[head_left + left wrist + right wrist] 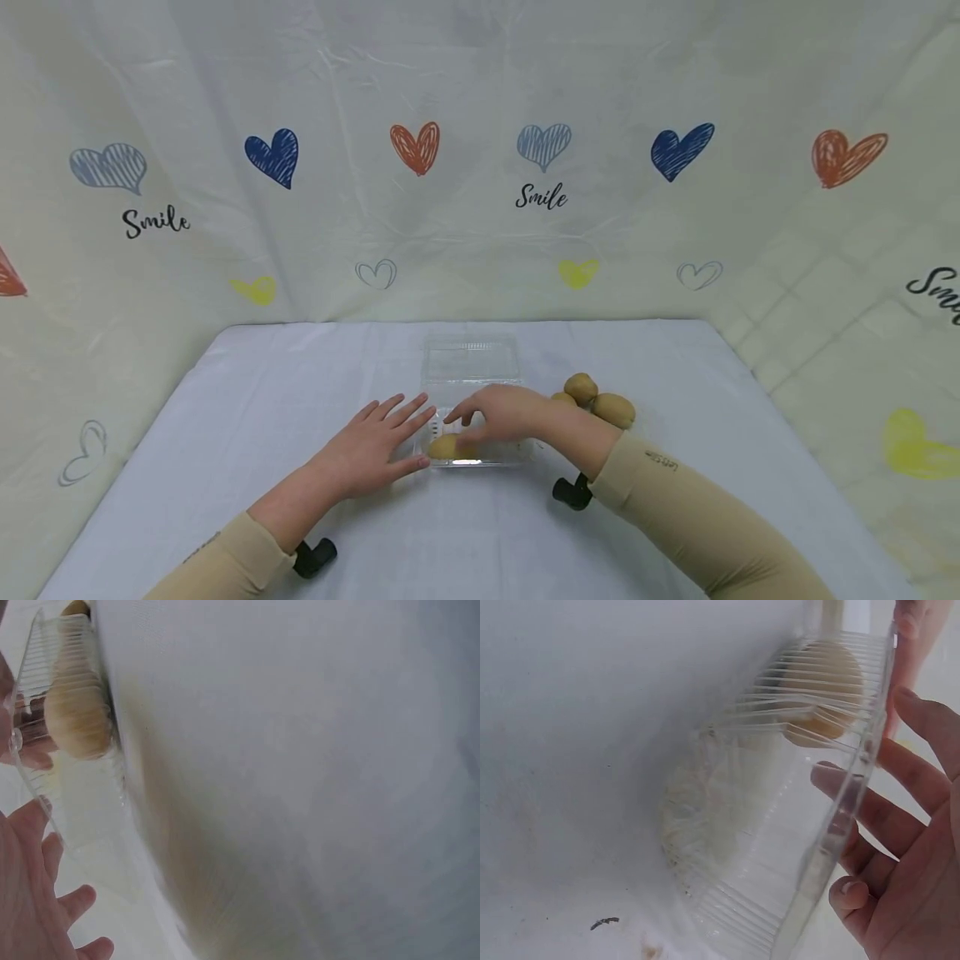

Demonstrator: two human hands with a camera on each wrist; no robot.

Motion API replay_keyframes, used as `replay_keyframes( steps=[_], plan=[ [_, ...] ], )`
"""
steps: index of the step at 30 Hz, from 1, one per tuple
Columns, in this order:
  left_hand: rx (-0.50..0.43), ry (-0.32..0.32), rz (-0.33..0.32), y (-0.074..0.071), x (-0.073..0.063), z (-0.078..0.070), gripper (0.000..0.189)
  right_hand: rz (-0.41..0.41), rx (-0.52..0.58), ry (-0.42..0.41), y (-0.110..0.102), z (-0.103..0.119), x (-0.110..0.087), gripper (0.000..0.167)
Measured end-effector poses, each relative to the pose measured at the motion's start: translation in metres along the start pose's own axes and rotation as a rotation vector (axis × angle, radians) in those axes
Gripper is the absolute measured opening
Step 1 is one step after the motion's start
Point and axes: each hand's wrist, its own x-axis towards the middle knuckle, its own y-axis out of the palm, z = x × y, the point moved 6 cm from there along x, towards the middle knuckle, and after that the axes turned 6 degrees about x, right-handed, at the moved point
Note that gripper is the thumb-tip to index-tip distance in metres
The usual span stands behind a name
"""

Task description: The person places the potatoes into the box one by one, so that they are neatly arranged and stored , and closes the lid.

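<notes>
A clear plastic clamshell box (491, 463) lies on the table with its lid (471, 360) folded back to the far side. Inside, at the left end, sits a yellow-brown potato (442, 447), also seen through the ribbed wall in the right wrist view as a rounded potato (825, 679). My right hand (504, 413) reaches over the box from the right, its fingers bent loosely down into it and holding nothing. My left hand (372, 452) is spread flat beside the left wall, thumb tip right at the front left corner of the box.
To the right of the box, several loose potatoes lie together, a large potato (613, 411) and a rounder potato (581, 388) among them, one partly behind my right wrist. White cloth (262, 392) covers the table. A curtain (480, 75) printed with hearts hangs behind it.
</notes>
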Motion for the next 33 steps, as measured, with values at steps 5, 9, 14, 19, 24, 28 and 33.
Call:
replay_keyframes(
  steps=[5, 9, 14, 19, 24, 28, 33],
  plan=[
    [-0.003, -0.001, -0.006, 0.0, -0.001, 0.0, 0.077, -0.031, 0.0, -0.02, -0.006, -0.002, -0.003, 0.043],
    [-0.011, 0.001, -0.004, 0.0, -0.001, 0.0, 0.077, -0.049, 0.025, -0.015, -0.013, -0.009, -0.008, 0.042],
    [-0.012, 0.007, -0.009, 0.0, -0.001, -0.001, 0.077, -0.091, 0.072, 0.0, -0.024, -0.021, -0.018, 0.041],
    [-0.019, 0.008, -0.022, 0.0, -0.001, -0.002, 0.076, -0.131, 0.099, 0.026, -0.039, -0.034, -0.035, 0.038],
    [-0.022, 0.017, -0.035, -0.001, -0.001, -0.002, 0.076, -0.165, 0.119, 0.078, -0.051, -0.055, -0.056, 0.034],
    [-0.019, 0.022, -0.041, -0.001, -0.002, -0.003, 0.077, -0.183, 0.145, 0.141, -0.059, -0.075, -0.073, 0.035],
    [-0.016, 0.016, -0.03, -0.002, -0.002, -0.002, 0.078, -0.217, 0.141, 0.19, -0.069, -0.098, -0.095, 0.036]
  ],
)
